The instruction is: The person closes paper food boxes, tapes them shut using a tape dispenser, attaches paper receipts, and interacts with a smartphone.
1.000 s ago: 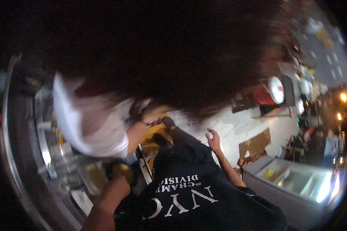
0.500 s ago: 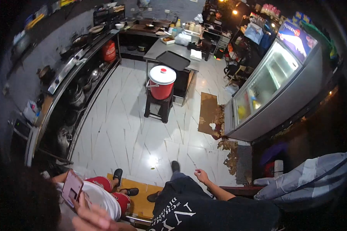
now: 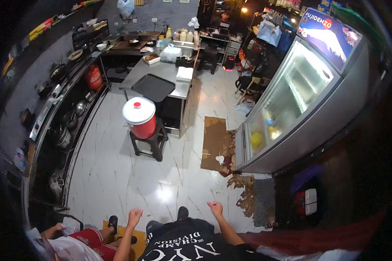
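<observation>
My left hand (image 3: pixel 135 217) is raised in front of my lap at the lower middle, its fingers curled in and nothing visible in them. To the right, my right hand (image 3: pixel 215 209) is held out over the tiled floor, its fingers loosely curled and no object showing. Both hands are apart from anything else. My black T-shirt (image 3: pixel 178 238) with white lettering lies between my forearms. Ahead, a red drinks cooler (image 3: pixel 143 127) with a white lid stands on a dark plastic stool (image 3: pixel 149 143).
A steel table (image 3: pixel 135 71) carries a black tray (image 3: pixel 153 87), bottles and a food container. On the right stands a glass-door fridge (image 3: pixel 292 95), with cardboard (image 3: pixel 213 141) on the floor beside it. A person in red shorts (image 3: pixel 91 243) sits at my left. Shelves with pots (image 3: pixel 63 137) line the left wall.
My view has turned right and lifted. My left hand has come into clear view before my lap. The phone and blurred fingers at lower left are no longer seen. My right hand stays raised.
</observation>
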`<state>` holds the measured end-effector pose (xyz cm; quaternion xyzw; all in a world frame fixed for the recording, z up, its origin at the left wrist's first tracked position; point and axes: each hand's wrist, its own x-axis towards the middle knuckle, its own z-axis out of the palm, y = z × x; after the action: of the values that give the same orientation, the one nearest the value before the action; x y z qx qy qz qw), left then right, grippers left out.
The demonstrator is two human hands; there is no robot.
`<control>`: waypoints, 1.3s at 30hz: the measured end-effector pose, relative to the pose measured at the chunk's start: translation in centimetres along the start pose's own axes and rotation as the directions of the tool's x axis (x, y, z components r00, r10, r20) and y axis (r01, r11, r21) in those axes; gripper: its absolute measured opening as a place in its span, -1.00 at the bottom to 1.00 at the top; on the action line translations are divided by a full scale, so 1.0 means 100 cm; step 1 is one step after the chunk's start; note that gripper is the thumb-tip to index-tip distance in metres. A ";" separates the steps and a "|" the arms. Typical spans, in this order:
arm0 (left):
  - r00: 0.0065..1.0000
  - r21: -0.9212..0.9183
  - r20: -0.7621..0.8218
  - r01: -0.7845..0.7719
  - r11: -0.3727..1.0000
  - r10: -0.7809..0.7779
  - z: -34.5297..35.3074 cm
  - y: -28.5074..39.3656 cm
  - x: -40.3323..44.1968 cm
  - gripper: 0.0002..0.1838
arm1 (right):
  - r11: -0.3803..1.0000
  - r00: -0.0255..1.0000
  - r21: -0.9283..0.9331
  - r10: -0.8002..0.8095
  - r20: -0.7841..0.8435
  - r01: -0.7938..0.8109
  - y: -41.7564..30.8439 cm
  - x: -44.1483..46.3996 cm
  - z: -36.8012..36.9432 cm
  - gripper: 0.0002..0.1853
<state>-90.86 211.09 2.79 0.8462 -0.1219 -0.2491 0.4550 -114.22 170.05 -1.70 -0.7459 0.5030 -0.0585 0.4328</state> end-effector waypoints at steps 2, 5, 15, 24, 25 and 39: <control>0.960 0.165 0.082 0.251 0.954 -0.267 0.022 -0.050 -0.024 -0.60 | 0.980 0.989 0.129 -0.148 -0.013 0.149 -0.006 0.031 -0.005 -0.77; 0.823 0.035 0.373 0.448 0.893 -0.428 0.037 -0.044 -0.057 -0.63 | 0.961 0.991 0.241 -0.137 0.000 0.133 -0.013 0.086 -0.005 -0.77; 0.786 0.151 0.454 0.395 0.906 -0.419 0.150 0.050 0.214 -0.81 | 0.984 0.982 0.019 0.176 0.068 -0.178 -0.015 0.217 -0.079 -0.81; 0.878 0.099 0.452 -0.223 0.970 0.156 0.245 0.288 0.544 -0.64 | 0.900 0.931 0.358 0.323 -0.171 -0.247 0.011 0.333 -0.176 -0.93; 0.869 0.064 0.459 -0.241 0.968 0.186 0.251 0.319 0.563 -0.64 | 0.880 0.919 0.398 0.352 -0.177 -0.261 0.008 0.345 -0.180 -0.92; 0.975 -0.005 0.201 -0.092 0.996 0.091 0.358 0.471 0.764 -0.68 | 0.903 0.996 0.424 0.088 -0.027 -0.068 -0.062 0.693 -0.210 -0.90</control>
<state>-44.28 126.40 1.64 0.8111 -0.2067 -0.3118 0.4496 -87.11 103.00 -8.47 -0.6123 0.5174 -0.1654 0.5745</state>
